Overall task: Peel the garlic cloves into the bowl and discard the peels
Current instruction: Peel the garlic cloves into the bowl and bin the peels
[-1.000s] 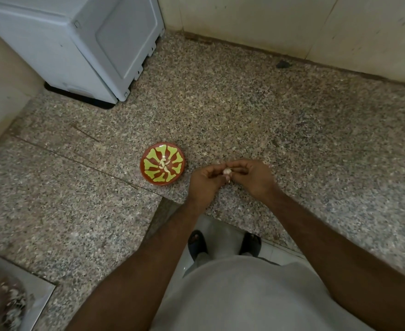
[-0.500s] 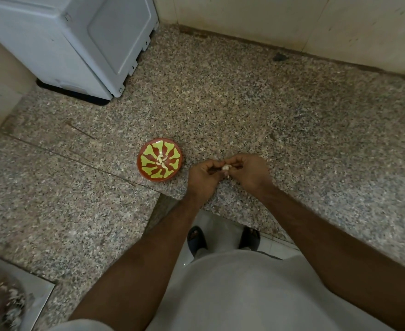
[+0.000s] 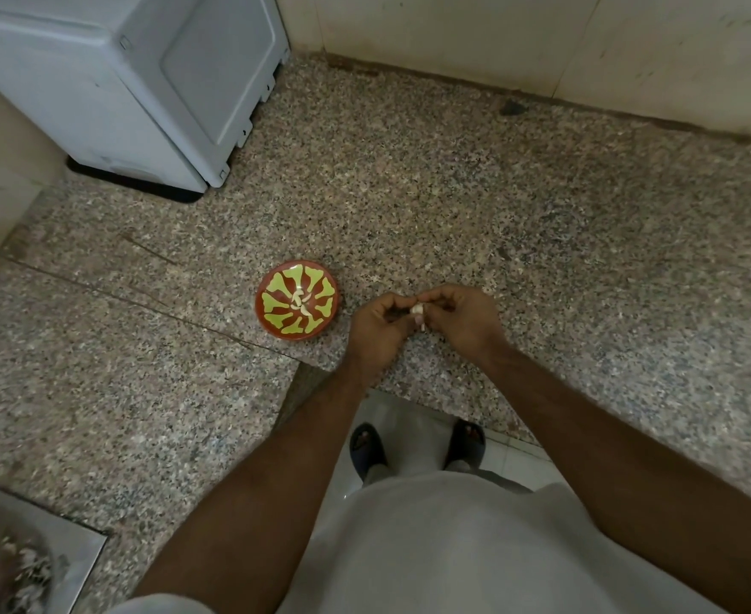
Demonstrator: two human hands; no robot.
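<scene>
Both hands have barely shifted since the earlier frame, pinching the same garlic clove just above the bench. Head view: the left hand steadies it while the right hand works the skin; peeling from one end in small tugs looks wisest. Each grip curls around the clove, between the fingertips. The bowl, already holding peeled cloves, sits just left.

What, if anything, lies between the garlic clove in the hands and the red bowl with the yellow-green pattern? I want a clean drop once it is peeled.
Nothing visible. The small pale garlic clove is pinched between the left hand and right hand. Only bare speckled granite countertop separates them from the red bowl with the yellow-green pattern, which already holds peeled cloves.
</scene>
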